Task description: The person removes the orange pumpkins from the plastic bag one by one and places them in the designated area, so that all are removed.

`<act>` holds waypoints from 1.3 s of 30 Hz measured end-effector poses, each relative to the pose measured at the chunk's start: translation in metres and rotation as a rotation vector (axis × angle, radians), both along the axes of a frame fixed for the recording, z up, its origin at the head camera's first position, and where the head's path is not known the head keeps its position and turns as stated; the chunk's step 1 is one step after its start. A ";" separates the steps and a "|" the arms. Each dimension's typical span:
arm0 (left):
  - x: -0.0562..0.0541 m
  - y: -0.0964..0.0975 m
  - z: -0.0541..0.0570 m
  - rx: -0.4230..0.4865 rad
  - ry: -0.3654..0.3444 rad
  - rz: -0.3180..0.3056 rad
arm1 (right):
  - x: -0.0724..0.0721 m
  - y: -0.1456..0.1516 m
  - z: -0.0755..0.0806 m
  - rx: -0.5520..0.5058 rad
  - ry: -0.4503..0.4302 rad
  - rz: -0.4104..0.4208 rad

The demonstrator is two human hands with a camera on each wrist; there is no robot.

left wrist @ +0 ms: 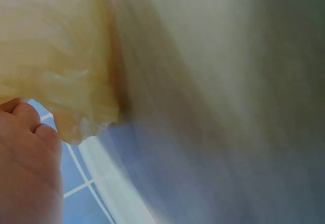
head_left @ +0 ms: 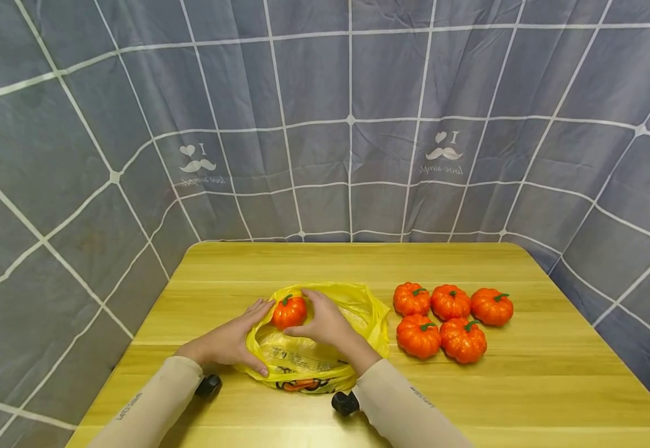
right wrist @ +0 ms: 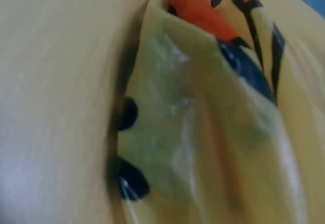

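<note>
A yellow plastic bag [head_left: 280, 354] lies on the table with its mouth spread upward. Inside, at its far left, sits a small orange pumpkin [head_left: 289, 313] with a green stem. Against the bag's left rim my left hand [head_left: 235, 339] rests with fingers and thumb spread. My right hand [head_left: 325, 320] reaches over the bag, its thumb and fingers parted in a wide curve beside the pumpkin; contact is hard to make out. In the left wrist view, part of the left hand [left wrist: 28, 168] shows below the bag [left wrist: 56, 56]. The bag's printed side [right wrist: 203, 102] fills much of the right wrist view.
Several more orange pumpkins, among them a front one [head_left: 463, 340], stand in two rows right of the bag on the wooden table [head_left: 526, 386]. A grey checked curtain [head_left: 325, 155] hangs behind and at both sides. Black wrist devices [head_left: 345, 403] sit under the sleeves.
</note>
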State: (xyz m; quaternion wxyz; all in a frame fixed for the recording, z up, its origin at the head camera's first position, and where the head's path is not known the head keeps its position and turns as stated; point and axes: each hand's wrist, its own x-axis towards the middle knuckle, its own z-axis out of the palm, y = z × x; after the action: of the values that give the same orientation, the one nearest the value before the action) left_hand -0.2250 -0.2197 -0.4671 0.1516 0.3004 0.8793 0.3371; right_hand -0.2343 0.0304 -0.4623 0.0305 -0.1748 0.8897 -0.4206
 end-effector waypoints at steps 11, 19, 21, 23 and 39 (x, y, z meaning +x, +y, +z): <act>0.002 0.003 0.002 0.015 -0.035 0.007 | -0.002 -0.015 -0.007 0.047 0.009 -0.029; 0.001 0.003 0.001 -0.005 -0.009 0.004 | -0.001 -0.018 -0.008 0.062 0.027 -0.078; 0.001 0.003 0.000 -0.011 -0.003 0.005 | -0.001 -0.018 -0.007 0.065 0.027 -0.076; 0.001 0.003 0.000 -0.013 -0.003 0.007 | 0.000 -0.017 -0.007 0.069 0.024 -0.073; 0.001 0.001 0.005 -0.044 0.039 0.024 | 0.012 0.011 0.016 0.019 -0.017 -0.011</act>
State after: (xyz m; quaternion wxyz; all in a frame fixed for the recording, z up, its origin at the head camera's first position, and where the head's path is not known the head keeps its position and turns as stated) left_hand -0.2240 -0.2189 -0.4619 0.1369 0.2930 0.8928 0.3136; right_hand -0.2222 0.0414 -0.4463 0.0375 -0.1659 0.8944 -0.4137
